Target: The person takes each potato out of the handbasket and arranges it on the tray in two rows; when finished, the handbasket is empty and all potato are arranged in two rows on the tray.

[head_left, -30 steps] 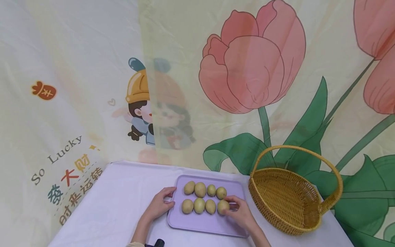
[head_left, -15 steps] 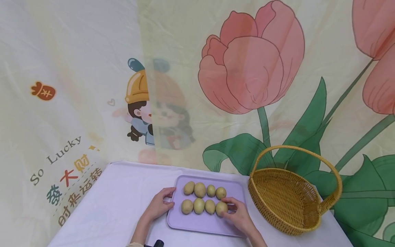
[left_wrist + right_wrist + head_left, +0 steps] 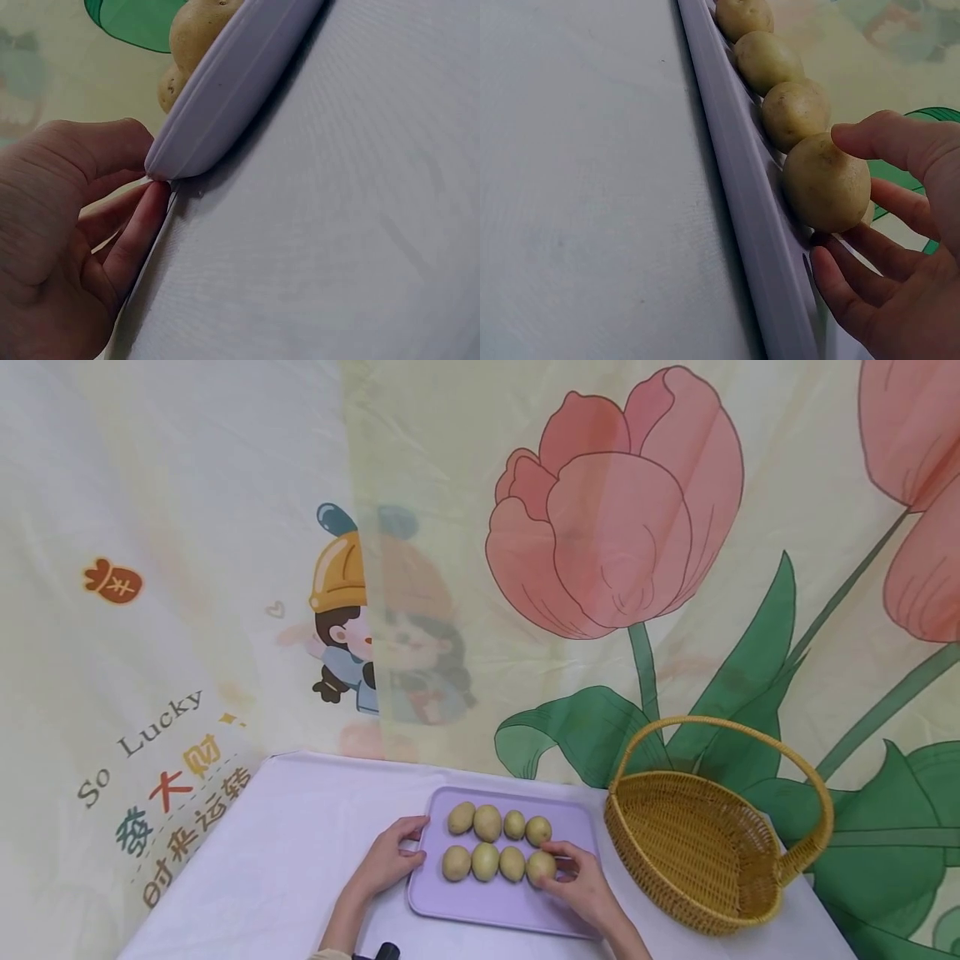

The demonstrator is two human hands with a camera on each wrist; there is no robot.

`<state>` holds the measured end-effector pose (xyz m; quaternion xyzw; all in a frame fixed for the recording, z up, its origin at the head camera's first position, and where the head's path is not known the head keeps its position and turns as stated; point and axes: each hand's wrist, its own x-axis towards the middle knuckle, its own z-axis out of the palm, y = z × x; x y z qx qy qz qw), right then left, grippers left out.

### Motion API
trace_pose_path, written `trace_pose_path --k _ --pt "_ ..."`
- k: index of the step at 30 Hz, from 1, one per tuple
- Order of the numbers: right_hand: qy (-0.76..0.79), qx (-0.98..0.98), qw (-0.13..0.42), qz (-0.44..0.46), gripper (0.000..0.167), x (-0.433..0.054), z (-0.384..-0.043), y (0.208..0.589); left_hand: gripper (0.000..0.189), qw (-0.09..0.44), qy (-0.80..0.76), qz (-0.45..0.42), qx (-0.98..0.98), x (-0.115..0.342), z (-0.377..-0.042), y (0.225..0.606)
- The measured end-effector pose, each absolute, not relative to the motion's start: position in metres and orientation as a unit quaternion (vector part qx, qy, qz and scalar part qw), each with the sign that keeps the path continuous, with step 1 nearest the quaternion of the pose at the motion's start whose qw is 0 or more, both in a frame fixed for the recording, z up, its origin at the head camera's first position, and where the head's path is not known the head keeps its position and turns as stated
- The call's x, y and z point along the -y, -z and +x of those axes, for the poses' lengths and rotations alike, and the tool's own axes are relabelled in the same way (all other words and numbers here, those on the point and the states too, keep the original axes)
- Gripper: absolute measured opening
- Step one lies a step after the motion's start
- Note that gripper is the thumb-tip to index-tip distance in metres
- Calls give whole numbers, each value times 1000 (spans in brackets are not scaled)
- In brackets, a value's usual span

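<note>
On a pale purple tray lie several potatoes in two rows. My right hand holds the rightmost potato of the near row by its right side. In the right wrist view, the thumb touches the top of that potato and the fingers curl below and behind it; it sits close against its neighbour potato. My left hand grips the tray's left edge. The left wrist view has thumb and fingertips meeting at the tray's corner, with some fingers partly hidden behind.
An oval wicker basket with a tall arched handle stands just right of the tray. The table has a white cloth. Behind it hangs a printed curtain with large tulips.
The right hand and its potato have shifted slightly left, nearer the other potatoes of the near row. The left hand keeps its place at the tray edge.
</note>
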<state>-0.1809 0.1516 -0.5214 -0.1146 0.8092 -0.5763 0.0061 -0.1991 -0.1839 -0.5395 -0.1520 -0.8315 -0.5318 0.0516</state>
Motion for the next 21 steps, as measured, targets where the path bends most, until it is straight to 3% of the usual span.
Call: trace_pose_path --k 13,21 --pt "581 -810 -28 -74 35 -160 -184 511 48 66 500 -136 852 176 -199 534" --pt "510 -851 -77 -101 36 -162 -192 500 49 135 401 -112 899 175 -189 524"
